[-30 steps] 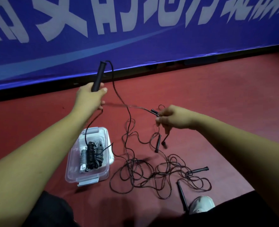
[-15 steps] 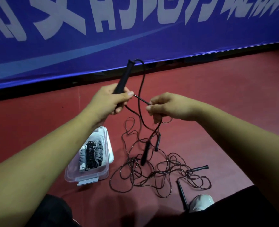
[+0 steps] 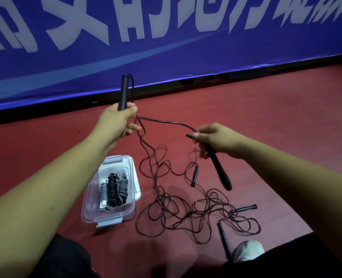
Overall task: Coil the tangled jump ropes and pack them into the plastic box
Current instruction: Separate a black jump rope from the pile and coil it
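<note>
Between your hands a short span of cord (image 3: pixel 166 122) now runs almost taut. Half a second ago your hands were nearly touching; they are now well apart, and your right hand (image 3: pixel 214 139) grips a second handle (image 3: pixel 219 167) instead of pinching bare cord. That probably means you have both ends of one rope, so you can draw its length free and start coiling.

Your left hand (image 3: pixel 116 122) is wrapped around the lower part of an upright black handle (image 3: pixel 124 91), thumb across it, with the cord dropping from its top past your fingers. Your right hand is closed around the narrow end of its handle, the thicker end slanting down and to the right in the air.

Most of the jump ropes (image 3: pixel 186 213) lie tangled on the red floor (image 3: pixel 266 127) just beside the plastic box (image 3: pixel 133 205), with three loose handles among the loops. The open box stands below your left forearm and already holds a few coiled ropes (image 3: pixel 114 189). A pale shoe (image 3: pixel 248 250) sits at the tangle's near edge.
</note>
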{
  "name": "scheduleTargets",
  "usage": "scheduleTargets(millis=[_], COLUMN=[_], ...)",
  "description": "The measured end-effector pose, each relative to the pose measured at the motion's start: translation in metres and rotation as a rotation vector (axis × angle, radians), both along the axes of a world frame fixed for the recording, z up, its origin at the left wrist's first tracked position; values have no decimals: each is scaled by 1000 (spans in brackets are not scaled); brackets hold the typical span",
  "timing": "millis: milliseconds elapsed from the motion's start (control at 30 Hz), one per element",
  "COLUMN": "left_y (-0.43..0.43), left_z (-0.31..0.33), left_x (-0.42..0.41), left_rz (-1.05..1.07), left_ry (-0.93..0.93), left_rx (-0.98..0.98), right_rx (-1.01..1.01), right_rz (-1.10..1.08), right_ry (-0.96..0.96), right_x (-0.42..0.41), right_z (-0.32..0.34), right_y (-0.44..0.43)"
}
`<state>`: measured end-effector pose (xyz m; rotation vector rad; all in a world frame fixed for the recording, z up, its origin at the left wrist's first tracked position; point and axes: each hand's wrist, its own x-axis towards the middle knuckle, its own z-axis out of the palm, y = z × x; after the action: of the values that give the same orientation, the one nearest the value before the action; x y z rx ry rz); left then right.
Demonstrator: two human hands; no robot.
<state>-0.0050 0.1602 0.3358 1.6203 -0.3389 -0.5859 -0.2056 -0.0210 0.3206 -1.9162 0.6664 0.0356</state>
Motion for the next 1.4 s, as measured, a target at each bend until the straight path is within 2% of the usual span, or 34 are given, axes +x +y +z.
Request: scheduleTargets(millis=[100,200,333,500,533,600,700,767,833,967,1133,1300,1400], left_y=[-3,-5,-3,1,2,3,2,2,2,2,3,5,8], left_z=[-8,-12,-12,-9,-10,-11,-7,-5,-4,-3,0,4,4], left_x=[-8,-34,-63,-75,-76,-75,-76,-77,-78,-78,-84,-87,-89], left_rz=[-56,-266,-612,-765,-793,-818,-808,-816,-851,-897,-882,-862,-914], left_ry=[-52,122,368,553,576,600,599,591,604,631,660,778,793], left_rx=[70,74,100,-2,-11,-24,-72,-88,-95,-110,-119,-239,-212], right_rx=[264,503,654,730,708,542,10,-252,-228,-29,-60,-120,-146], right_rz=[-155,-242,-357,-575,-594,-586,-490,-417,-319,-111,-79,-58,-9], right_ry=[-152,-255,-337,-430,-436,-371,-177,-183,-297,-407,-427,-384,-385], right_x=[7,16,25,31,30,28,24,22,18,12,11,9,7], right_z=[17,33,48,50,48,45,32,25,28,34,41,48,52], right_y=[8,19,26,28,27,22,10,5,9,17,19,13,7])
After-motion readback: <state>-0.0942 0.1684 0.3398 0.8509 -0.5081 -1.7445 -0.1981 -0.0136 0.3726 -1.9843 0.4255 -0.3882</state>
